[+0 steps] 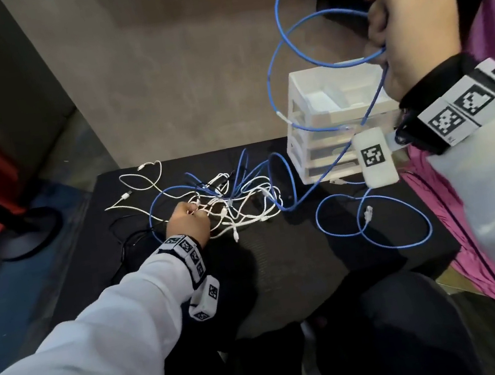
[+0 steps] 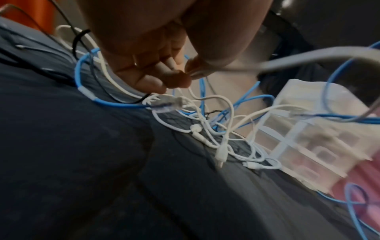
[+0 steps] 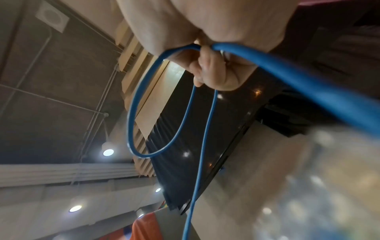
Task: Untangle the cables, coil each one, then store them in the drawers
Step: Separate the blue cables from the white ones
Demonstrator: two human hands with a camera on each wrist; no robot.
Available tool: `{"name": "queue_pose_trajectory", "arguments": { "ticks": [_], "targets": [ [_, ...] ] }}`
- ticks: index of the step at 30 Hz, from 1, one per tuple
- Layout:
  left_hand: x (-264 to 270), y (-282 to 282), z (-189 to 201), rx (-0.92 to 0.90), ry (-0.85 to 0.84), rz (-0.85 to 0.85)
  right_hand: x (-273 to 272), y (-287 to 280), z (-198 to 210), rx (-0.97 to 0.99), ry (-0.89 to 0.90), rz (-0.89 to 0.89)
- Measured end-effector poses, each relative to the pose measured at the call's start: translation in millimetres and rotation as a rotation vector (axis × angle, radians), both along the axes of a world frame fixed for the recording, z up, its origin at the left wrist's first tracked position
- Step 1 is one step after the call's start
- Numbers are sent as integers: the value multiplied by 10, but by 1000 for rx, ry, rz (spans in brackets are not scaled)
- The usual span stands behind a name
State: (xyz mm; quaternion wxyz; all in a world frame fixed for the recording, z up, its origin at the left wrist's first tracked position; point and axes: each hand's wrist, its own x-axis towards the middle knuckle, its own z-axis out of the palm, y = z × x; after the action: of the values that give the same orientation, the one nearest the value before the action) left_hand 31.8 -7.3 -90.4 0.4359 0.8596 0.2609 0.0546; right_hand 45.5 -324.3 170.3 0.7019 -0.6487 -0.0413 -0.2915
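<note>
The black mat [image 1: 284, 265] fills the lower middle of the head view, and everything in play sits on it or hangs above it. At its 2 o'clock corner stands a translucent white drawer unit [image 1: 321, 130], with stacked drawers and an open tray on top; in the left wrist view the same unit [image 2: 308, 146] shows at 4 o'clock from the fingers.

The blue network cable [image 1: 279, 7] is the largest cable. Two of its loops rise at 12 o'clock from the drawer unit and gather in the raised right hand [image 1: 414, 21], whose fingers are curled tight round the strands. The right wrist view shows the same fist [image 3: 213, 71] with the blue cable [image 3: 131, 126] hanging from it in a loop and one strand running away from the fist. From the hand the cable drops across the drawer unit to the mat, and blue cable curls in two loose rings at 4 o'clock on the mat, where a clear plug [image 1: 367, 211] lies.

At the mat's centre lies the tangle [image 1: 235, 202] of thin white charging cables, blue cable and a black lead. A loose white cable [image 1: 142, 184] trails out towards 10 o'clock.

The left hand [image 1: 189, 225] sits at the tangle's 9 o'clock edge. From the left wrist camera its fingertips [image 2: 174, 79] are closed together, pinching a thin white strand just above a clear plug [image 2: 166, 103] on the blue cable.
</note>
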Motion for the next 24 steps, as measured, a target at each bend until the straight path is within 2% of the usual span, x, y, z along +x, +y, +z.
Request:
{"name": "queue_pose_trajectory", "arguments": {
  "ticks": [3, 6, 8, 10, 13, 15, 17, 19, 22, 24],
  "targets": [
    [-41, -117, 22, 94, -53, -98, -26, 165, -53, 20, 7, 55],
    [-179, -331, 137, 341, -365, -261, -55, 333, -73, 7, 18, 86],
    [-322, -558, 250, 383, -557, -452, -62, 415, -70, 6, 14, 96],
    [-448, -782, 337, 378, -585, -631, -69, 469, -56, 12, 0, 97],
    [-432, -912, 249, 412, -454, -786, -94, 487, -11, -4, -16, 94],
    [-335, -868, 214, 276, -398, -756, -117, 430, 7, -42, -16, 82],
    [-193, -748, 270, 163, -462, -613, -126, 311, 1, -72, -9, 67],
    [-60, -588, 419, 149, -482, -529, -108, 177, -32, -69, 7, 62],
    [15, -397, 685, 202, -483, -569, -85, 39, -115, -65, 50, 35],
    [-12, -361, 804, 147, -454, -546, -72, 1, -191, -107, 83, 17]
  ]
}}
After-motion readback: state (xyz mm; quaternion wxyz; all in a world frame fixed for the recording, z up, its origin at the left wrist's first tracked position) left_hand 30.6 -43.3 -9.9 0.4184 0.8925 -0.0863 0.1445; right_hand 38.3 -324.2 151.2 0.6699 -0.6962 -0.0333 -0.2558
